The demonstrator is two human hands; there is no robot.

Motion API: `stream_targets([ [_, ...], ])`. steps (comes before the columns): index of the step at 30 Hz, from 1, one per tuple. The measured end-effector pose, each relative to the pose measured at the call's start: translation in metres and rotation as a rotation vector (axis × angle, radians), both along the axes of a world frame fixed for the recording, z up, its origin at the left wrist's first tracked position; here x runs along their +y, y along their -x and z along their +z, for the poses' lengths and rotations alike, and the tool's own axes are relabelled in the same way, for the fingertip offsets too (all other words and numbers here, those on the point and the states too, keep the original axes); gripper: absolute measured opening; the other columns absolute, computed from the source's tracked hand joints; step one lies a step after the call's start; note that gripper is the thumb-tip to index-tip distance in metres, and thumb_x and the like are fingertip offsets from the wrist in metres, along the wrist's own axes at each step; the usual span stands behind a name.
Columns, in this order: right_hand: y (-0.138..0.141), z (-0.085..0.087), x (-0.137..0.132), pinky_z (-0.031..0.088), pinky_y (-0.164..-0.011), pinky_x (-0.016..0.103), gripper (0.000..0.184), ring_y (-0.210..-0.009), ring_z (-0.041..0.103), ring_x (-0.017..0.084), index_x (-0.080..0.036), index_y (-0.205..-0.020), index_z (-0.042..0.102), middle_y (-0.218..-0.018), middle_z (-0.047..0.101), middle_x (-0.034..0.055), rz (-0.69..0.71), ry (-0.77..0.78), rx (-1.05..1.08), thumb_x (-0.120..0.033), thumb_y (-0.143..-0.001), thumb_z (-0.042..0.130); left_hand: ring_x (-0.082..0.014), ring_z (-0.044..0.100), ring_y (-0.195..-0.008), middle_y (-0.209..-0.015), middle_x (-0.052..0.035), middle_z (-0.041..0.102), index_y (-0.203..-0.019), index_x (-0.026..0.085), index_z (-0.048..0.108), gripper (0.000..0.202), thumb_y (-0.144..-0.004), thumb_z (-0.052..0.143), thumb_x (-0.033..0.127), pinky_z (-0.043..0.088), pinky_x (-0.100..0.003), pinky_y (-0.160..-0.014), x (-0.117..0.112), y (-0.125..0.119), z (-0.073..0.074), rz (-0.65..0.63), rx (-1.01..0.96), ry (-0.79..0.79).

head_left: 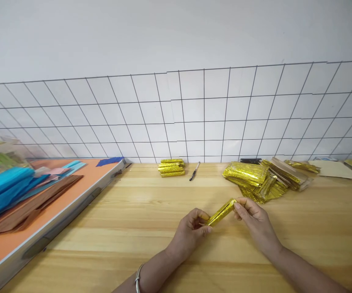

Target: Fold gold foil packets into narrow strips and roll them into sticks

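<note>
Between my two hands is a narrow folded strip of shiny gold foil paper (pixel 221 213), tilted up toward the right, with a long slit-like fold along it. My left hand (pixel 191 228) pinches its lower left end between thumb and fingers. At the upper right end, my right hand (pixel 253 217) grips it with thumb and forefinger. Behind the hands, toward the wall, lies a small stack of gold foil rolls (pixel 171 167). A pen (pixel 194 171) lies to the right of that stack. Right of the pen is a loose pile of flat gold foil pieces (pixel 246 174).
On the left, an orange-topped board (pixel 81 189) with a raised edge carries blue crepe paper (pixel 6 185) and brown crepe paper (pixel 38 203). A clear bin (pixel 3 152) stands behind them. Beige paper (pixel 335 169) lies far right. A white tiled wall (pixel 191 110) closes the wooden table's (pixel 117 244) back.
</note>
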State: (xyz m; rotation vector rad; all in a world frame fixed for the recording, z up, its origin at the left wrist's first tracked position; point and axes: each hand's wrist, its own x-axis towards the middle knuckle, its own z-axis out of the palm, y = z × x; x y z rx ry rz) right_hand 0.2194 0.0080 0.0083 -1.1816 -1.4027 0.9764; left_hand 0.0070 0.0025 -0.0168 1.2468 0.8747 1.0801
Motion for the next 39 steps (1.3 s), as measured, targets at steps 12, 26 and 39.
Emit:
stream_targets([
  [12, 0.01, 0.003, -0.015, 0.044, -0.068, 0.025, 0.022, -0.076, 0.054, 0.015, -0.021, -0.097, 0.061, -0.084, 0.06, 0.0021, 0.131, -0.116, -0.204, -0.039, -0.088, 0.052, -0.0089, 0.046, -0.059, -0.066, -0.0004, 0.053, -0.075, 0.011, 0.055, 0.029, -0.072, 0.072, 0.034, 0.037, -0.024, -0.057, -0.012, -0.009, 0.005, -0.175, -0.089, 0.034],
  [26, 0.018, 0.004, -0.022, 0.047, -0.064, 0.022, 0.016, -0.068, 0.057, 0.012, -0.02, -0.096, 0.059, -0.076, 0.06, 0.0, 0.078, -0.221, -0.267, -0.031, -0.086, 0.054, -0.008, 0.045, -0.06, -0.069, 0.0002, 0.052, -0.079, 0.013, 0.051, 0.029, -0.07, 0.07, 0.032, 0.037, -0.021, -0.057, -0.027, -0.02, 0.017, -0.014, -0.043, 0.057],
  [39, 0.018, 0.01, -0.021, 0.046, -0.063, 0.025, 0.011, -0.067, 0.056, 0.013, -0.021, -0.088, 0.062, -0.073, 0.06, 0.0014, 0.092, -0.381, -0.393, -0.023, -0.087, 0.051, -0.0069, 0.047, -0.056, -0.067, 0.0006, 0.055, -0.076, 0.013, 0.058, 0.007, -0.07, 0.057, 0.016, 0.037, -0.017, -0.051, -0.035, -0.024, 0.03, 0.184, 0.369, -0.042],
])
